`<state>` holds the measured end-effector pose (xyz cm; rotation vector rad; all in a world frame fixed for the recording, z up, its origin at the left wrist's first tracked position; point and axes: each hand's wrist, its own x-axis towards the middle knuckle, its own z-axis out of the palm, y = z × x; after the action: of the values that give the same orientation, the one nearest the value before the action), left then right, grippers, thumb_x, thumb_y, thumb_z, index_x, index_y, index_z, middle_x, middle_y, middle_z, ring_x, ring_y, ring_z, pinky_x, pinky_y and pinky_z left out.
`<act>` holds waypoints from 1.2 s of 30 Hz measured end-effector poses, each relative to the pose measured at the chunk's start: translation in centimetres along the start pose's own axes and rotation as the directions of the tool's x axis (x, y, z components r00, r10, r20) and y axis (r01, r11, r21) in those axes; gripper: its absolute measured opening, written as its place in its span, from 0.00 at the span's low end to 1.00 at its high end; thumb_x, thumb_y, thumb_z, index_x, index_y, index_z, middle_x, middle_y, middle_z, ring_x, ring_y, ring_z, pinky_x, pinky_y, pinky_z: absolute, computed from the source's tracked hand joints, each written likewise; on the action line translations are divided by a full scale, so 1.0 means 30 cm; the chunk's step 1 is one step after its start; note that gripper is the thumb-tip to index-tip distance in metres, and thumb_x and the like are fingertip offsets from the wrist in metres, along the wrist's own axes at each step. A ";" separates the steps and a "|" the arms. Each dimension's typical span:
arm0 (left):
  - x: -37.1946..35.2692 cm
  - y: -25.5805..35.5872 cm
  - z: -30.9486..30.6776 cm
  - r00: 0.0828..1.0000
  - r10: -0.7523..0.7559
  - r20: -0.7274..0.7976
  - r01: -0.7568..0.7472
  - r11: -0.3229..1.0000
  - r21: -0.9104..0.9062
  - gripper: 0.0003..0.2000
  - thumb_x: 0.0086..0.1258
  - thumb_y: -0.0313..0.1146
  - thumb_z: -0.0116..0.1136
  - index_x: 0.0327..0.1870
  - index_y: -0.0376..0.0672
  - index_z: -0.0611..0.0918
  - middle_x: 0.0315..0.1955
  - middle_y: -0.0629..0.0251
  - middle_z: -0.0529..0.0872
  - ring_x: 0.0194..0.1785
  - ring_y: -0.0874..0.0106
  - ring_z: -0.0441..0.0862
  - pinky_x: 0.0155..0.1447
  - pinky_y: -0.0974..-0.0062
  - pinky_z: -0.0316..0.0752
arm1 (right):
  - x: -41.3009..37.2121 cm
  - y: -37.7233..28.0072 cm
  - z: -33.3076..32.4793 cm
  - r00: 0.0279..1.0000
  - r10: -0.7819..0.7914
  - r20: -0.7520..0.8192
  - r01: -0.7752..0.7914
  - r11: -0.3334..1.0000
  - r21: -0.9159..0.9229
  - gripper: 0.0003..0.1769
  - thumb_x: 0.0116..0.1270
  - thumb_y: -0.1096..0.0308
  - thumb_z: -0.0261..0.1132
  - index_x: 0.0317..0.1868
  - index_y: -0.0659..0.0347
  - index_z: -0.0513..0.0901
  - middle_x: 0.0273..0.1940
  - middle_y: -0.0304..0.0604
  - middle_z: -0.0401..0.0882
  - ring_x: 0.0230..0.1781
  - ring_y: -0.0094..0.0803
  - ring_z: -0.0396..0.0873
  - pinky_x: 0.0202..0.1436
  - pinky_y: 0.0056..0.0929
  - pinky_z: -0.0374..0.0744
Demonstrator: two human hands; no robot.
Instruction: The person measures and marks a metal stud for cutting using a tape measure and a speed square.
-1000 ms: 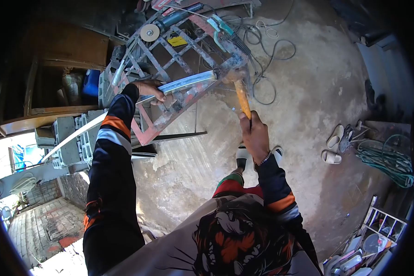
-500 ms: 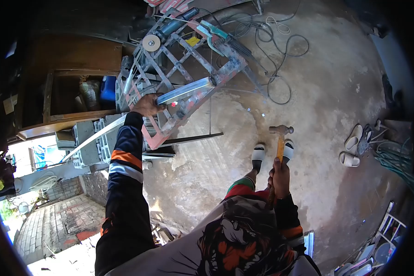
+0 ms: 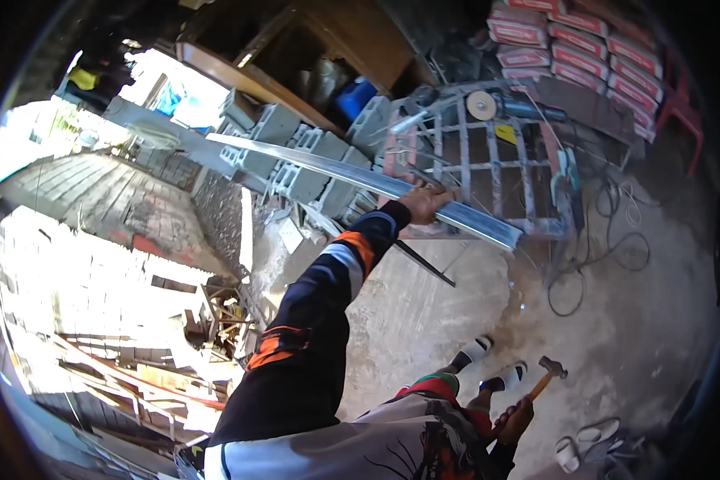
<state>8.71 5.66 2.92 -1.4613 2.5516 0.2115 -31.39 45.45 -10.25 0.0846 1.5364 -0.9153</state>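
Observation:
My left hand (image 3: 426,203) is closed around a long, shiny metal channel (image 3: 482,225). One end of the channel reaches over the near side of a metal grate frame (image 3: 494,170), and the other stretches left toward the concrete blocks. Low at the right, my right hand (image 3: 516,421) grips the wooden handle of a hammer (image 3: 541,386), its head pointing up and away from me. On the grate lies an angle grinder (image 3: 528,107) with a round disc. A teal power tool (image 3: 565,174) rests at the grate's right side.
Concrete blocks (image 3: 308,170) stand left of the grate, below a wooden cabinet (image 3: 268,88). Stacked bags (image 3: 580,54) and a red chair (image 3: 682,108) are at the back right. Cables (image 3: 624,252) and slippers (image 3: 584,442) lie on the floor; scrap wood (image 3: 160,376) lies left.
The view has swung left. The metal channel now points across to the left, and more of its length shows. My right hand with the hammer sits lower in view.

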 end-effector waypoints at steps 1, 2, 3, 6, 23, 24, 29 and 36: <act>0.015 0.000 0.005 0.997 0.068 0.026 -0.067 0.996 -0.051 0.25 0.55 0.33 0.69 0.55 0.53 0.73 0.52 0.56 0.78 0.63 0.52 0.73 0.64 0.47 0.64 | -0.002 -0.017 0.001 1.000 0.007 -0.002 -0.007 1.000 -0.017 0.22 0.75 0.43 0.52 0.29 0.48 0.64 0.15 0.29 0.59 0.07 0.22 0.58 0.06 0.25 0.61; 0.014 0.002 0.009 0.997 0.066 0.048 -0.063 0.997 -0.054 0.27 0.56 0.35 0.70 0.57 0.54 0.71 0.56 0.58 0.76 0.66 0.54 0.70 0.64 0.42 0.61 | 0.003 -0.026 -0.004 1.000 0.000 0.006 0.000 1.000 -0.024 0.22 0.75 0.43 0.52 0.29 0.48 0.64 0.15 0.30 0.58 0.06 0.22 0.58 0.06 0.25 0.61; 0.020 -0.011 0.018 0.994 0.078 0.076 -0.074 0.996 -0.057 0.30 0.55 0.37 0.72 0.60 0.56 0.70 0.58 0.59 0.74 0.68 0.54 0.68 0.64 0.41 0.61 | 0.013 -0.022 -0.020 0.999 -0.022 0.030 0.023 0.999 -0.046 0.22 0.75 0.43 0.53 0.29 0.48 0.64 0.15 0.30 0.58 0.06 0.22 0.58 0.06 0.25 0.61; 0.019 -0.020 0.023 0.993 0.082 0.085 -0.076 0.994 -0.077 0.34 0.52 0.40 0.73 0.62 0.61 0.70 0.61 0.61 0.74 0.69 0.54 0.69 0.69 0.44 0.57 | 0.031 -0.042 0.005 0.998 -0.045 0.040 0.047 0.996 -0.073 0.22 0.75 0.43 0.53 0.29 0.48 0.64 0.15 0.30 0.58 0.06 0.22 0.58 0.07 0.25 0.61; -0.013 0.047 -0.049 0.983 0.008 0.185 0.017 0.991 -0.130 0.29 0.54 0.37 0.75 0.58 0.43 0.75 0.54 0.50 0.82 0.60 0.50 0.78 0.63 0.59 0.73 | -0.074 -0.051 0.086 1.000 -0.007 0.030 0.006 0.999 0.042 0.19 0.76 0.50 0.52 0.30 0.51 0.66 0.17 0.33 0.62 0.07 0.25 0.61 0.08 0.29 0.65; -0.024 0.043 -0.032 0.993 -0.002 0.116 0.009 0.998 -0.068 0.29 0.56 0.37 0.73 0.59 0.44 0.74 0.54 0.49 0.82 0.60 0.50 0.78 0.63 0.57 0.72 | -0.086 -0.055 0.092 0.999 -0.003 0.034 0.001 0.999 0.045 0.18 0.76 0.50 0.52 0.31 0.51 0.66 0.17 0.33 0.63 0.08 0.24 0.61 0.08 0.28 0.64; -0.054 0.079 0.025 0.976 -0.026 -0.215 0.043 0.996 0.076 0.21 0.56 0.35 0.70 0.51 0.47 0.76 0.53 0.59 0.82 0.61 0.51 0.73 0.67 0.55 0.64 | -0.090 -0.085 0.124 0.997 0.007 0.071 -0.012 0.997 0.072 0.20 0.78 0.49 0.52 0.33 0.54 0.66 0.17 0.32 0.62 0.08 0.21 0.61 0.09 0.25 0.64; -0.047 0.109 0.015 0.989 -0.043 -0.139 0.058 0.993 0.106 0.20 0.57 0.38 0.70 0.50 0.48 0.78 0.53 0.58 0.82 0.60 0.51 0.75 0.66 0.55 0.65 | -0.057 -0.274 0.318 0.958 -0.171 0.229 0.202 0.972 -0.119 0.18 0.78 0.49 0.53 0.37 0.54 0.69 0.18 0.31 0.63 0.10 0.19 0.61 0.11 0.25 0.65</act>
<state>6.63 8.59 2.92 -1.5461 2.5814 -0.0376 -27.82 35.10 -3.80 -0.2603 1.4152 -0.9287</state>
